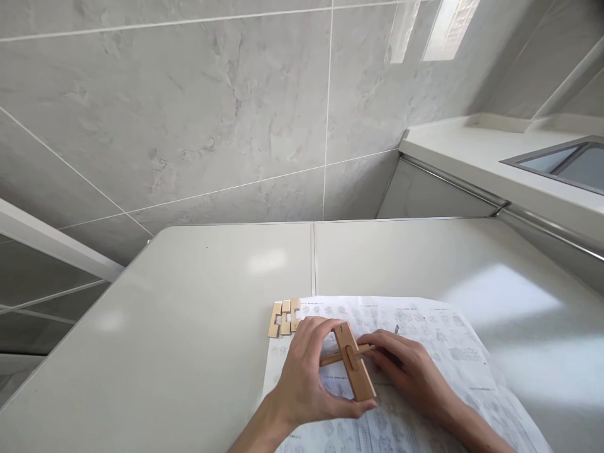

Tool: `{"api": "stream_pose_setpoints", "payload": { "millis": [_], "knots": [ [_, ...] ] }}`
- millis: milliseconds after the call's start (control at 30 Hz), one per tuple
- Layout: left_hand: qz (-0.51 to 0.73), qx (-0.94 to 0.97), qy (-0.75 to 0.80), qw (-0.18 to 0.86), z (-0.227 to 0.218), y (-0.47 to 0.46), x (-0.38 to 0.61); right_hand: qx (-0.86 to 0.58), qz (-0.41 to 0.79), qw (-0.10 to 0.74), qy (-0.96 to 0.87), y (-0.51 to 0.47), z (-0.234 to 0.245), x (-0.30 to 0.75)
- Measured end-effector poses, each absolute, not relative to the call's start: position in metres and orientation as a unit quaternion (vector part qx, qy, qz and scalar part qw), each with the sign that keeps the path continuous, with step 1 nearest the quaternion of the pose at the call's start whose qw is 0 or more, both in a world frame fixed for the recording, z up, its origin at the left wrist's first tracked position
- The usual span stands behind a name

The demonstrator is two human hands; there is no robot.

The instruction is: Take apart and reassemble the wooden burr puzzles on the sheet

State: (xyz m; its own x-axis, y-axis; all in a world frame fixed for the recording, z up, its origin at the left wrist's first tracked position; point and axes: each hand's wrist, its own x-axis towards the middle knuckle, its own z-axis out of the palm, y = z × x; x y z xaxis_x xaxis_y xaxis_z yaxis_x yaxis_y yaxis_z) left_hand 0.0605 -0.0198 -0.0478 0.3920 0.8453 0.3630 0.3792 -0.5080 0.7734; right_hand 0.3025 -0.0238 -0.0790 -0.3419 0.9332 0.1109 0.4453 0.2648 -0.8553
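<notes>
Wooden burr puzzle pieces are between my hands. My left hand [304, 384] grips a notched wooden block [361, 382] by its two ends, thumb at the lower end and fingers at the upper one. A thinner wooden stick [331, 359] crosses this block at its middle and sticks out on both sides. At the stick's right end, my right hand [408, 365] has its fingertips closed in a pinch. Three more notched wooden pieces [285, 319] lie side by side at the sheet's upper left corner, beyond my left hand.
Under my hands a large printed paper sheet [453, 352] with small diagrams lies on a glossy white table [189, 327]. A seam runs across the tabletop. Grey tiled wall [189, 113] stands behind, and a white counter [462, 148] with a sink edge is at the right.
</notes>
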Motion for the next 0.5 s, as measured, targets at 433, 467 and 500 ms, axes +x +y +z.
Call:
{"api": "stream_pose_setpoints", "payload": {
  "millis": [433,467,500],
  "knots": [
    [0.392,0.694,0.566,0.208,-0.044,0.002,0.04,-0.585,0.351,0.364,-0.634,-0.018,-0.077,0.305],
    [0.377,0.711,0.56,0.196,-0.046,0.003,0.04,-0.593,0.354,0.375,-0.618,-0.017,-0.078,0.306],
    [0.362,0.73,0.551,0.183,-0.047,0.003,0.04,-0.598,0.36,0.385,-0.604,-0.016,-0.078,0.307]
  ]
}}
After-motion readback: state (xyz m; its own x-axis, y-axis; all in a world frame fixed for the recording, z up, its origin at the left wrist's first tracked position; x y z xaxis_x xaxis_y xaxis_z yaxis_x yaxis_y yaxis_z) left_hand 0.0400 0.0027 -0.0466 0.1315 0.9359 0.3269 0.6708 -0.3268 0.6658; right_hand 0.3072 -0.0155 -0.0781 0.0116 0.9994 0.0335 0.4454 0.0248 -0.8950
